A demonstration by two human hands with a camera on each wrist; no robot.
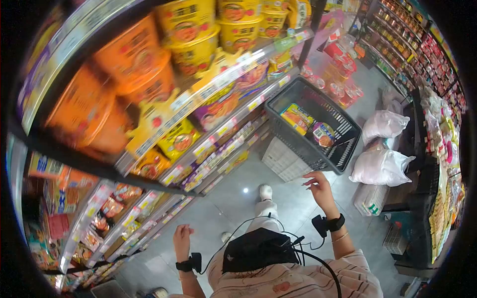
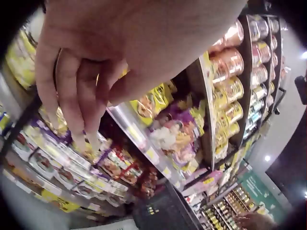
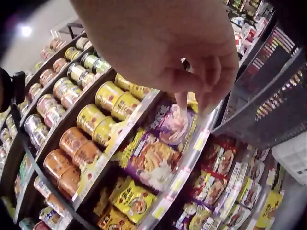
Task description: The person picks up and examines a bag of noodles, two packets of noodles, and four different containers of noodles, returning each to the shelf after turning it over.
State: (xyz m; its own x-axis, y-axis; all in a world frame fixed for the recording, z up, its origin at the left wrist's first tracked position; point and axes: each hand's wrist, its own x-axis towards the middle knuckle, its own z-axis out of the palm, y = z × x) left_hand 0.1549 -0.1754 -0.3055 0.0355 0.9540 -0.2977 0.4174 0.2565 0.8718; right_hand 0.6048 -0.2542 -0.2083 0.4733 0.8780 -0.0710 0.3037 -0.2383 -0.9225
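Note:
My left hand (image 1: 183,241) hangs low beside the noodle shelf, fingers loosely curled with nothing in them. In the left wrist view the same hand (image 2: 91,72) overlaps the shelf of noodle packets (image 2: 64,175). My right hand (image 1: 319,191) is held out just short of a dark grey shopping basket (image 1: 298,144), its fingers loosely bent and bare. Inside the basket lie a yellow and orange packet (image 1: 297,119) and a purple-lidded instant noodle bowl (image 1: 323,134). In the right wrist view purple noodle packets (image 3: 156,163) appear beyond the right hand (image 3: 192,62).
A white crate (image 1: 284,159) stands under the basket. Orange noodle tubs (image 1: 82,109) and yellow noodle tubs (image 1: 191,47) fill the shelf on the left. White plastic bags (image 1: 381,164) sit to the right, beside another display (image 1: 442,198). Cables run from my wrists to a black pouch (image 1: 256,251).

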